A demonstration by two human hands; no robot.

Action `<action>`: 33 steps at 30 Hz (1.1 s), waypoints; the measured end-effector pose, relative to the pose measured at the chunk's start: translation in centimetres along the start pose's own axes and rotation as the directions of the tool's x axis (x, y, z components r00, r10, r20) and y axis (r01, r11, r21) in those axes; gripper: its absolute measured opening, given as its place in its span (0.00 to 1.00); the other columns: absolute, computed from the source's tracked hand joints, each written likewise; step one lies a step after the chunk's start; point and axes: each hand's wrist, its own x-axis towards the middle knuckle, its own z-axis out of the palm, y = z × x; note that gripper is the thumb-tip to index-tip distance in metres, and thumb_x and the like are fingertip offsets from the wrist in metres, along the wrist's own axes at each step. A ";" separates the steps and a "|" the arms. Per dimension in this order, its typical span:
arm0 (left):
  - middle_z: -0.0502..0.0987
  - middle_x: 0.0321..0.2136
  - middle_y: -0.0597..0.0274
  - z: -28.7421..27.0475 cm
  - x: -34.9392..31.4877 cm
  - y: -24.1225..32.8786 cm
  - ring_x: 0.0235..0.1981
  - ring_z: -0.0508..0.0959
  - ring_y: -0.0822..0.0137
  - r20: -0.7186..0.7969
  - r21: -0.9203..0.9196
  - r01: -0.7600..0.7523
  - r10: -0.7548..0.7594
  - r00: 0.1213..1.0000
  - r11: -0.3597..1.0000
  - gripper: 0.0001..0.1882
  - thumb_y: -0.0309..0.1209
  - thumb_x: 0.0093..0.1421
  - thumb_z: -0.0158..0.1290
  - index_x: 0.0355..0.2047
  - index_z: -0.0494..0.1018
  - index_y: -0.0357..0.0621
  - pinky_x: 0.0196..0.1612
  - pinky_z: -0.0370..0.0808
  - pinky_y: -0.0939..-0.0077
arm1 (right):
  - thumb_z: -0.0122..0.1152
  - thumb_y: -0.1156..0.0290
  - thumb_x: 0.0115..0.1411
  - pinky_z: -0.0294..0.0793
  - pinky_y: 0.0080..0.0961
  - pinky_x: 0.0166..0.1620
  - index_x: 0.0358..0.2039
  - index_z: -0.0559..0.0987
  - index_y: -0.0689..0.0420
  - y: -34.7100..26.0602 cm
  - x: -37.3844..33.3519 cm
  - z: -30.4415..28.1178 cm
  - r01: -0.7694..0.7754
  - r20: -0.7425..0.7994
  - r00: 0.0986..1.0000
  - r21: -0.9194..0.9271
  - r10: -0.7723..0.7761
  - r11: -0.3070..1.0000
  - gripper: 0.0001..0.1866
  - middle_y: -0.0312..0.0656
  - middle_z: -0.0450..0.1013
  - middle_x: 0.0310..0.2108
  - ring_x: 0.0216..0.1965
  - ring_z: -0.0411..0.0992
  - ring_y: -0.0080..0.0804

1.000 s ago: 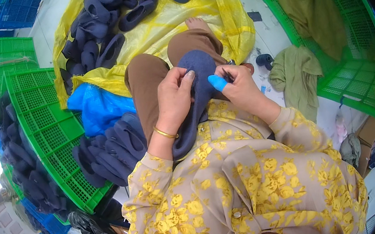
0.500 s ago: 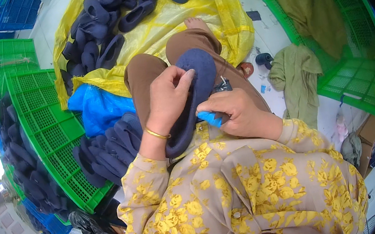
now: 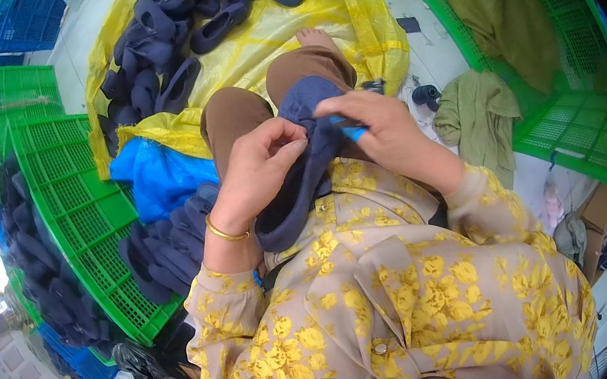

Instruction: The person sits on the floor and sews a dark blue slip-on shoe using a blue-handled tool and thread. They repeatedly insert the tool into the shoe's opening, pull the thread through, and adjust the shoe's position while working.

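Note:
A navy slipper (image 3: 287,212) lies along my lap, its far end over my knee. My left hand (image 3: 263,166), with a gold bangle at the wrist, pinches the slipper's upper edge between thumb and fingers. Close on its right, my right hand (image 3: 390,131) is closed, its fingertips at the slipper's far part. A bit of bright blue (image 3: 352,131) shows beneath those fingers; what they grip is mostly hidden. A small dark object (image 3: 373,87) peeks out beyond the right hand, too blurred to name.
Ahead, a yellow sack (image 3: 363,19) lies spread under a heap of navy slippers (image 3: 150,38). More slippers (image 3: 168,244) stand stacked at my left beside a green crate (image 3: 72,196). To the right are a green basket (image 3: 583,134), an olive cloth (image 3: 480,120) and a dark spool (image 3: 426,95).
My right hand has moved up and away from me, onto the slipper's far part. My left hand has shifted slightly nearer and left, and the slipper has turned a little.

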 end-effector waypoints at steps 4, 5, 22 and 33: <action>0.78 0.38 0.68 -0.6 0.0 -0.1 0.40 0.73 0.80 0.039 -0.074 0.010 -0.007 0.999 0.997 0.06 0.26 0.65 0.53 0.40 0.75 0.38 0.46 0.70 0.84 | 0.59 0.76 0.51 0.72 0.36 0.37 0.43 0.78 0.51 0.5 1.2 0.6 0.057 0.199 0.979 -0.104 -0.035 0.993 0.17 0.43 0.71 0.31 0.35 0.72 0.46; 0.78 0.37 0.69 -0.7 0.1 -0.3 0.39 0.73 0.80 0.034 -0.073 0.000 0.002 0.999 0.997 0.06 0.25 0.65 0.52 0.40 0.75 0.39 0.46 0.71 0.83 | 0.60 0.75 0.51 0.71 0.36 0.37 0.43 0.78 0.51 0.6 1.4 0.5 0.064 0.253 0.967 -0.115 -0.033 0.991 0.16 0.43 0.70 0.31 0.35 0.72 0.46; 0.78 0.45 0.52 -1.2 0.2 -2.1 0.46 0.78 0.65 0.055 -0.625 0.103 -0.088 0.995 0.774 0.03 0.27 0.66 0.52 0.37 0.72 0.41 0.50 0.76 0.71 | 0.51 0.73 0.66 0.63 0.16 0.25 0.33 0.72 0.58 13.9 -2.4 -4.4 -0.062 0.107 0.669 0.994 0.736 -0.088 0.04 0.36 0.68 0.26 0.19 0.60 0.17; 0.78 0.43 0.50 -1.1 1.2 -2.2 0.44 0.79 0.63 0.104 -0.735 0.155 -0.115 0.988 0.660 0.03 0.26 0.65 0.53 0.35 0.70 0.42 0.49 0.76 0.69 | 0.47 0.77 0.65 0.79 0.49 0.45 0.30 0.66 0.61 29.8 -21.2 -16.7 -0.001 -0.362 -0.103 0.931 0.926 0.364 0.05 0.42 0.63 0.24 0.25 0.68 0.35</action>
